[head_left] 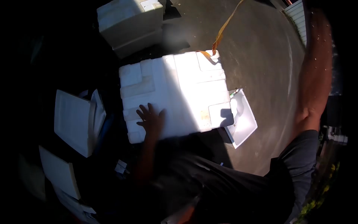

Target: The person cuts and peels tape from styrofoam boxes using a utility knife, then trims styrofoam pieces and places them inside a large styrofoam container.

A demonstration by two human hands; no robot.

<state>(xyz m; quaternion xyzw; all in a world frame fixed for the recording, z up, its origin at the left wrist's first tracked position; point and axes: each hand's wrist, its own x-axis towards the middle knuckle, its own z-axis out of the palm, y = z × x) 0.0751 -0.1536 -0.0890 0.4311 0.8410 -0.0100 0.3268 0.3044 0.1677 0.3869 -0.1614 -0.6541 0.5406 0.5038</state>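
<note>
A large white foam box [164, 91] lies in the middle, its ribbed face towards me. Sunlight falls on its right part and shade covers the left. Flat against its lower left part, my left hand [151, 121] rests with fingers spread. A yellow-orange strap [223, 29] lies over the box's top right corner and runs up out of the picture. My right arm [314, 74] reaches up along the right edge; its hand is beyond the frame, so what it holds is hidden.
Another white foam box [130, 22] stands behind in shadow. A white foam tray or lid [244, 119] leans at the box's right. More white foam pieces [72, 121] and panels [59, 171] lie at left. Grey pavement [264, 74] stretches to the right, with plants [317, 201] at the lower right.
</note>
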